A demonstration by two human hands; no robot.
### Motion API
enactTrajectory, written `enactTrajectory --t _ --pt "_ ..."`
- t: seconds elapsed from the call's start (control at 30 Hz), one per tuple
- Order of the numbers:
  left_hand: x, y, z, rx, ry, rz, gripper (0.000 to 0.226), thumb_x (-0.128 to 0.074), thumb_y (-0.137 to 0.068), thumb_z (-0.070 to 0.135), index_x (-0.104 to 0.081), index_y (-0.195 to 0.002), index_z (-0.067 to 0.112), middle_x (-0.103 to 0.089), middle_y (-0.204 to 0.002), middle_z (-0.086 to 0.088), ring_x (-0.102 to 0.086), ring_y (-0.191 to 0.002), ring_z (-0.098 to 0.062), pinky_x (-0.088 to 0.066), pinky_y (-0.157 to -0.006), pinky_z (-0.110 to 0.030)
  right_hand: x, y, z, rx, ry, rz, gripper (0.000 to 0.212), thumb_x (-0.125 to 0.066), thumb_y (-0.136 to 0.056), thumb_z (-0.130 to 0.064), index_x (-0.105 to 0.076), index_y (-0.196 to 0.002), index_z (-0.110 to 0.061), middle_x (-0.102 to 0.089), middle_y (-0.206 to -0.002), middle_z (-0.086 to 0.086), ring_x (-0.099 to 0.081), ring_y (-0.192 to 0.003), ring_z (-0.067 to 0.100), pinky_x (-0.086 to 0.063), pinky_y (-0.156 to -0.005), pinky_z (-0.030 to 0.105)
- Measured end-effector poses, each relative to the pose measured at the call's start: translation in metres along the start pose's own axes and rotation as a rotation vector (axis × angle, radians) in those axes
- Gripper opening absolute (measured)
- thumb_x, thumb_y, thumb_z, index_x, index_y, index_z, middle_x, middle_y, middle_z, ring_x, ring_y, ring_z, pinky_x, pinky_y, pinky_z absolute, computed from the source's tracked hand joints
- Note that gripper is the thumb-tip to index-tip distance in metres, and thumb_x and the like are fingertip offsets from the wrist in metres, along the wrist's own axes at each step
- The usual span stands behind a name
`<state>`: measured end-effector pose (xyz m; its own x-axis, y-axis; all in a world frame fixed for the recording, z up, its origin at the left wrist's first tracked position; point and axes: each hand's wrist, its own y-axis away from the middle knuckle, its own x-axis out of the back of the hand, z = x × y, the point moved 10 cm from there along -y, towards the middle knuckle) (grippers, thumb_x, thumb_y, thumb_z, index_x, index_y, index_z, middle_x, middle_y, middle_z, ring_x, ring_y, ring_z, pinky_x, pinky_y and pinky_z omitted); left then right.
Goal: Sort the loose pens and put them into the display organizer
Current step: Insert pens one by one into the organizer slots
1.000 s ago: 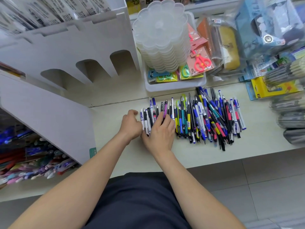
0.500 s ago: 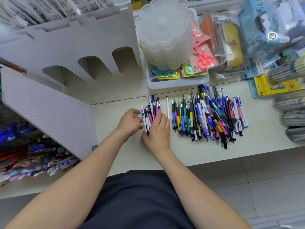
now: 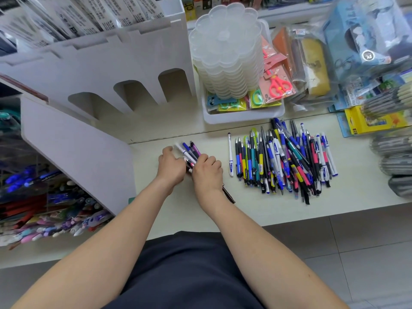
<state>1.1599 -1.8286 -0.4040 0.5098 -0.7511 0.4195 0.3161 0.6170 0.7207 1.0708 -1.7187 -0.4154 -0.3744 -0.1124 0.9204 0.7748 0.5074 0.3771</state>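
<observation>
A bundle of pens [image 3: 189, 151] is gathered between my two hands above the cream shelf. My left hand [image 3: 170, 167] grips it from the left, my right hand [image 3: 207, 172] curls round it from the right; pen ends stick out below my right wrist. The big pile of loose pens [image 3: 285, 157] lies to the right, with one white pen [image 3: 230, 157] lying apart beside it. The white display organizer [image 3: 93, 81] with arched slots stands at the left and back.
A white tray [image 3: 243, 117] holds a stack of clear flower-shaped palettes [image 3: 225, 52] and scissors packs. Packaged stationery crowds the right side. Stocked pens [image 3: 44, 208] fill the lower left display. The shelf's front edge [image 3: 312, 216] runs just below the pens.
My hands closed round a batch of pens, pulled it left away from the pile and lifted it, tilted. One white pen stayed behind next to the pile.
</observation>
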Motion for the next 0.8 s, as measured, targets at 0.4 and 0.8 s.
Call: enactTrajectory --t 0.4,0.8 --pt "0.006 0.014 0.023 -0.039 0.248 -0.064 0.029 -0.043 -0.1 0.013 -0.068 -0.114 0.018 -0.073 -0.106 -0.009 -0.068 -0.092 -0.027 -0.057 -0.086 -0.039 0.023 0.004 0.02 0.224 -0.156 -0.075 0.036 -0.067 -0.092 -0.011 -0.045 -0.121 -0.009 -0.057 -0.113 0.014 -0.066 -0.09 0.038 -0.045 -0.066 0.04" --pt "0.021 0.041 0.06 -0.333 0.351 -0.022 0.048 -0.043 -0.101 0.003 -0.062 -0.136 0.03 -0.064 -0.129 0.001 -0.063 -0.118 -0.017 -0.054 -0.095 -0.035 0.079 -0.009 0.039 0.026 -1.209 0.079 0.019 -0.079 -0.088 -0.033 -0.065 -0.088 -0.02 -0.071 -0.08 0.009 -0.07 -0.077 0.032 -0.059 -0.071 0.043"
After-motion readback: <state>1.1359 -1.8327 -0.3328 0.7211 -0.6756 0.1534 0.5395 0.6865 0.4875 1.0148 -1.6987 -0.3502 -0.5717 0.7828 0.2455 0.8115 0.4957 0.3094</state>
